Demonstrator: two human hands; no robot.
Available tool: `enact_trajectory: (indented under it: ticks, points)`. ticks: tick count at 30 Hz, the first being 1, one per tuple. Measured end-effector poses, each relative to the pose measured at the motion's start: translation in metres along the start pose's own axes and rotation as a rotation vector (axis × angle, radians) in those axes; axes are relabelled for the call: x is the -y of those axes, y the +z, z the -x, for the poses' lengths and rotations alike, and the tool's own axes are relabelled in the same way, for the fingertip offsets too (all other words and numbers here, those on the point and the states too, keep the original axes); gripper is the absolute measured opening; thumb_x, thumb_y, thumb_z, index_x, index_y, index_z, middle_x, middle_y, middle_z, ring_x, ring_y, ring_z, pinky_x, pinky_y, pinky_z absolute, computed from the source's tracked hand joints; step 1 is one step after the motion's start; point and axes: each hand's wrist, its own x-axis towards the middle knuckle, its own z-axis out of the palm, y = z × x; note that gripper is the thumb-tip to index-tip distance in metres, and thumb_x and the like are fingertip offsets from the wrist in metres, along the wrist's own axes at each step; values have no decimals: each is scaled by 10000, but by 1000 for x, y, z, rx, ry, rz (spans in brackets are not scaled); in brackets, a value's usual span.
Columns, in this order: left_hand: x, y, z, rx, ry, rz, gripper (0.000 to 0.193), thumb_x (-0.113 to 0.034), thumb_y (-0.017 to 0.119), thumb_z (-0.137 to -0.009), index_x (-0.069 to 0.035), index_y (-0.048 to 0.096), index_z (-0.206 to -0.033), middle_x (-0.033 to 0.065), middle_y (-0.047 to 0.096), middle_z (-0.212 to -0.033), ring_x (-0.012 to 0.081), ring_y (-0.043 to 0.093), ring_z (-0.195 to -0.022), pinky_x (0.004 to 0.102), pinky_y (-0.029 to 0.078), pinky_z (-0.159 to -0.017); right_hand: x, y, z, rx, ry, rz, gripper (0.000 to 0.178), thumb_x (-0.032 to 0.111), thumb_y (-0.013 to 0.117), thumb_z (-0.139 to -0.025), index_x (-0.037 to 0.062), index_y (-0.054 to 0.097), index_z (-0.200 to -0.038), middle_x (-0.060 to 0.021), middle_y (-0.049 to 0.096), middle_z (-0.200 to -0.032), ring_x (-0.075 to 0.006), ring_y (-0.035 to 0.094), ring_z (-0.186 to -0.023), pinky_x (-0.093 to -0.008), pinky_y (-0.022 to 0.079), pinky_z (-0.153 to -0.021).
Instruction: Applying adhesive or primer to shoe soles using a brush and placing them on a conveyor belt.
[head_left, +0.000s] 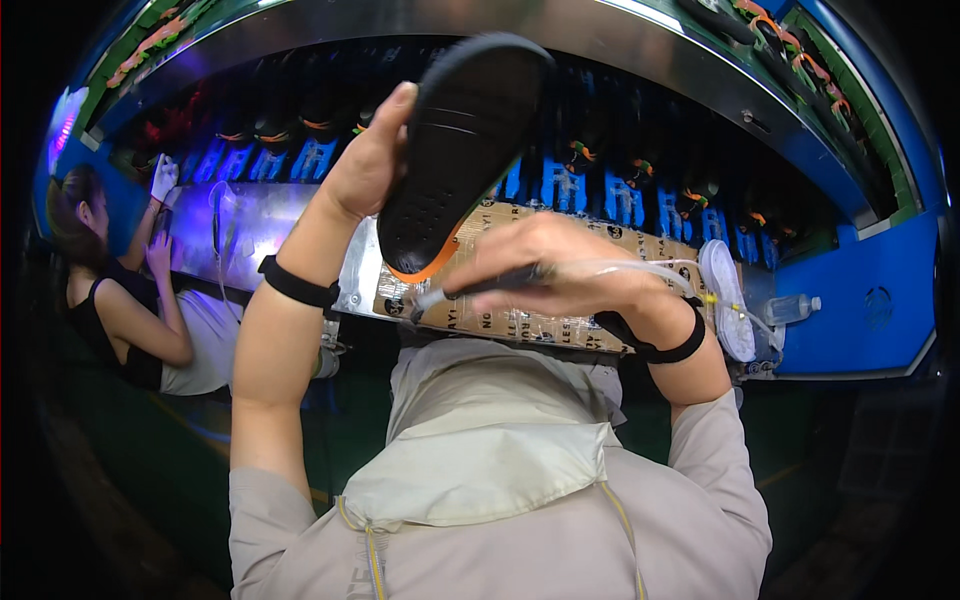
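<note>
My left hand grips the upper left edge of a black shoe sole, holding it up and tilted above the bench. The sole has small holes towards its lower end and an orange rim at the bottom tip. Slightly smeared by motion, my right hand holds a dark-handled brush close beside that orange tip. The brush points left; whether its end touches the sole I cannot tell. A clear thin tube runs from the brush over my right wrist towards the right.
Printed cardboard covers the bench under my hands. To the right lie a white shoe-shaped piece and a clear bottle. Behind, blue racks carry dark and orange shoe parts under a metal hood. A person works at the left.
</note>
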Motion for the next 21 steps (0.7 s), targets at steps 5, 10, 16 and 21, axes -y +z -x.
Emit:
enact_trajectory:
  ticks: [5, 10, 16, 21]
  points:
    - [-4, 22, -15, -16, -174, -172, 645, -540, 357, -1120, -24, 707, -1283, 74, 757, -1110, 146, 699, -965, 294, 554, -915, -3, 10, -4, 12, 0, 232, 327, 99, 780, -873, 90, 748, -1197, -114, 720, -938, -329, 700, -855, -431, 563, -729]
    - [-6, 28, -22, -25, -263, -603, 816, -706, 400, -1047, 11, 787, -1086, 120, 755, -920, 168, 674, -817, 305, 534, -810, 9, -6, -18, 82, 221, 222, 327, 101, 777, -858, 94, 748, -1184, -101, 713, -1019, -335, 705, -904, -445, 569, -764]
    - [2, 7, -17, -78, -310, -706, 787, -695, 392, -1057, -14, 782, -1101, 107, 751, -932, 148, 669, -853, 314, 536, -802, -5, 0, -13, 125, 11, 53, 333, 138, 799, -863, 85, 753, -1188, -99, 704, -999, -306, 689, -931, -418, 557, -798]
    - [39, -60, 33, -362, 101, 68, 753, -637, 316, -1095, -29, 537, -1479, 136, 638, -1406, 226, 629, -1269, 363, 495, -1099, -20, 2, 5, -222, 230, -177, 261, 120, 762, -843, 62, 785, -1097, -98, 750, -897, -198, 670, -738, -335, 543, -678]
